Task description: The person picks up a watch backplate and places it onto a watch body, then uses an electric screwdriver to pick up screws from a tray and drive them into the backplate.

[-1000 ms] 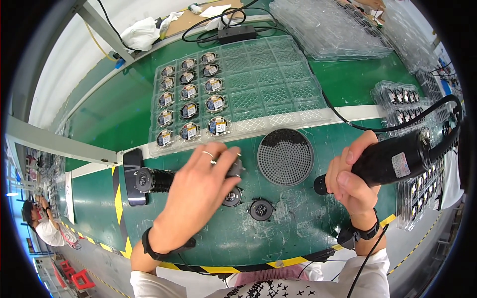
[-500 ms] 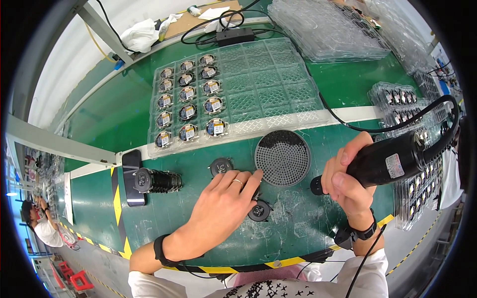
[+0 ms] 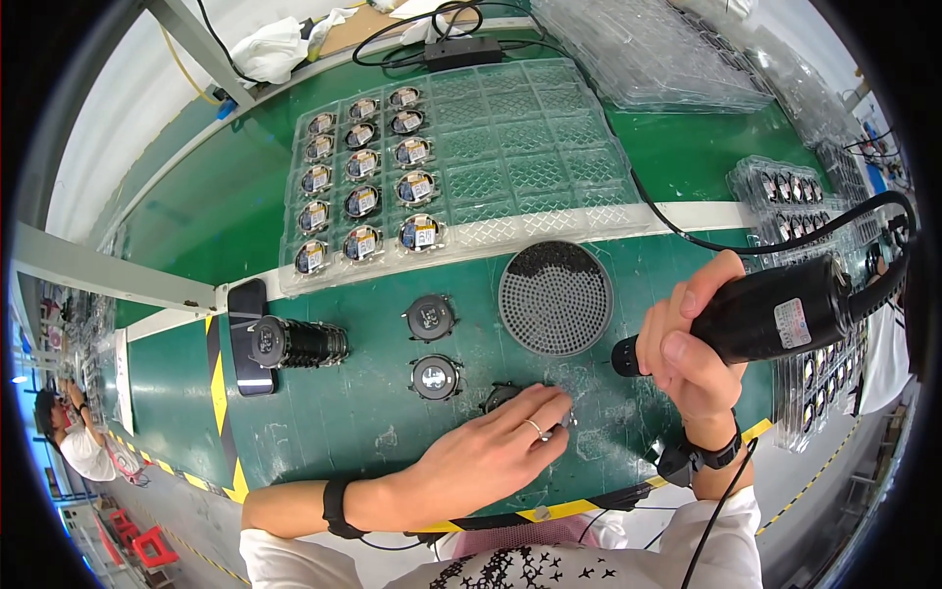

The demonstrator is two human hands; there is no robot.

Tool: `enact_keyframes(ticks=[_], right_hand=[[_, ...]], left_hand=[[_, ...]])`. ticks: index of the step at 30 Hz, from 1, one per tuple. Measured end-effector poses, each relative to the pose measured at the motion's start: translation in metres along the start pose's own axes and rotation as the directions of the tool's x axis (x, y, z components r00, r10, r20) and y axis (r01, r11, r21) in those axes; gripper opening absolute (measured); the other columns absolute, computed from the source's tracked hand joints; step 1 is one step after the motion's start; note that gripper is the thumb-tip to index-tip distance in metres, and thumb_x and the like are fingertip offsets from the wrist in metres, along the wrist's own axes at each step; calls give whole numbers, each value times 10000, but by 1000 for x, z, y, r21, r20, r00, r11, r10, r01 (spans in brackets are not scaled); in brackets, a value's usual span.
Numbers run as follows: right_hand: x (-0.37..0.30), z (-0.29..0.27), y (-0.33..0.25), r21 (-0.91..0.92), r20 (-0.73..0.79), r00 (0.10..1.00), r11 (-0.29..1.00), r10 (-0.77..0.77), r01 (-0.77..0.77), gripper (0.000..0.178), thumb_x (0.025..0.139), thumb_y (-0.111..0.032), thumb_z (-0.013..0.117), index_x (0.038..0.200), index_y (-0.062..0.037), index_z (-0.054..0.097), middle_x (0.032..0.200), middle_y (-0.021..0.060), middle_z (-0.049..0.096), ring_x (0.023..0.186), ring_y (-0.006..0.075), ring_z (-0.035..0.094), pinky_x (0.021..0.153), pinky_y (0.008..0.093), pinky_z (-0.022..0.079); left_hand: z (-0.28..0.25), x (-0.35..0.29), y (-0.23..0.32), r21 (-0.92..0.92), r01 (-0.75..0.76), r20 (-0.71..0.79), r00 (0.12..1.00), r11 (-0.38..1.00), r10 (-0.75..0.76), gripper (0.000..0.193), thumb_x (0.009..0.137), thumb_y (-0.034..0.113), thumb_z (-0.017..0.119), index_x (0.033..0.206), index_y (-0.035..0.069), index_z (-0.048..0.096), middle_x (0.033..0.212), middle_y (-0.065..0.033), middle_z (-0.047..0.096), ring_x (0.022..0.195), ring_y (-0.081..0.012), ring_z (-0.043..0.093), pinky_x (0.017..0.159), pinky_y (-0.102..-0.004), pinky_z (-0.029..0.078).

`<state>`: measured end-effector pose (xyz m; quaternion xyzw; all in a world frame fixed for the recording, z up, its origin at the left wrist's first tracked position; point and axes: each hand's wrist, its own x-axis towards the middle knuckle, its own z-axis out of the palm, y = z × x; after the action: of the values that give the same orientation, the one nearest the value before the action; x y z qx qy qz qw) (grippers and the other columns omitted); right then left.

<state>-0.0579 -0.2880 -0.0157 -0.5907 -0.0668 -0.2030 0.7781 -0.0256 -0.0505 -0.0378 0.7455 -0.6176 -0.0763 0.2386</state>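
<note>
My right hand [image 3: 691, 339] grips a black corded electric screwdriver [image 3: 780, 312], its dark tip end [image 3: 625, 357] pointing left, just above the green table. My left hand [image 3: 481, 456] is closed over a watch body [image 3: 566, 418], of which only a metallic edge shows beyond the fingertips. Partly hidden behind those fingers lies another round black watch body [image 3: 500, 395]. To their left is a watch body with a lit face [image 3: 435, 377], and a dark-faced one [image 3: 429, 317] sits just beyond it. Between the hands, farther back, is a round perforated dish [image 3: 555, 309] with dark tiny pieces along its far side.
A clear tray [image 3: 510, 147] behind holds several open watch bodies in its left columns. At left, a stack of watch bodies [image 3: 309, 344] lies beside a phone [image 3: 249, 324]. More filled trays [image 3: 785, 191] stand at right. The screwdriver's cable [image 3: 746, 247] crosses the back.
My left hand has moved right and nearer to me, uncovering the watch body with the lit face. My right hand keeps its hold on the screwdriver, almost unmoved. The view has shifted slightly.
</note>
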Motion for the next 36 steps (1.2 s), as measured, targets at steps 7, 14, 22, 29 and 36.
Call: enact_keyframes(ticks=[7, 14, 22, 29, 36], right_hand=[[-2, 2, -1, 73, -35, 999, 997, 16, -14, 333, 828, -12, 708, 1017, -36, 433, 613, 20, 490, 427, 120, 469, 446, 293, 456], [-2, 1, 1, 71, -29, 1000, 997, 8, -6, 339, 827, -20, 709, 1019, -37, 430, 618, 14, 475, 426, 117, 459, 443, 298, 460], [1, -2, 3, 16, 68, 998, 1000, 6, -7, 302, 839, -6, 618, 1028, -52, 386, 625, 30, 473, 409, 143, 437, 433, 304, 426], [-2, -5, -1, 38, 94, 995, 999, -34, 31, 296, 859, -22, 624, 1045, -65, 397, 629, 24, 481, 423, 143, 451, 442, 300, 431], [4, -6, -9, 122, 71, 983, 980, -167, 158, 293, 902, 6, 600, 1093, -80, 395, 678, 41, 495, 465, 155, 457, 480, 336, 448]], left_hand=[[5, -6, 11, 234, 271, -62, 963, 934, -263, 437, 804, 95, 683, 1230, 35, 609, 1270, -137, 543, 1202, -309, 572, 967, -382, 542], [-5, -16, 33, 356, 317, 55, 932, 879, -358, 439, 776, 114, 684, 1203, 36, 614, 1247, -134, 550, 1185, -299, 568, 984, -397, 531], [-12, -16, 34, 319, 54, 202, 971, 946, -124, 389, 788, 154, 664, 1150, 18, 622, 1233, -151, 569, 1170, -290, 580, 1001, -406, 526], [-1, -6, 31, 324, -8, 138, 990, 946, -39, 434, 829, 188, 615, 1229, 20, 625, 1316, -157, 574, 1267, -304, 549, 1081, -425, 484], [21, 4, -4, 229, -184, 77, 982, 956, 171, 485, 897, 186, 574, 1358, 32, 588, 1495, -114, 518, 1420, -252, 459, 1210, -428, 367]])
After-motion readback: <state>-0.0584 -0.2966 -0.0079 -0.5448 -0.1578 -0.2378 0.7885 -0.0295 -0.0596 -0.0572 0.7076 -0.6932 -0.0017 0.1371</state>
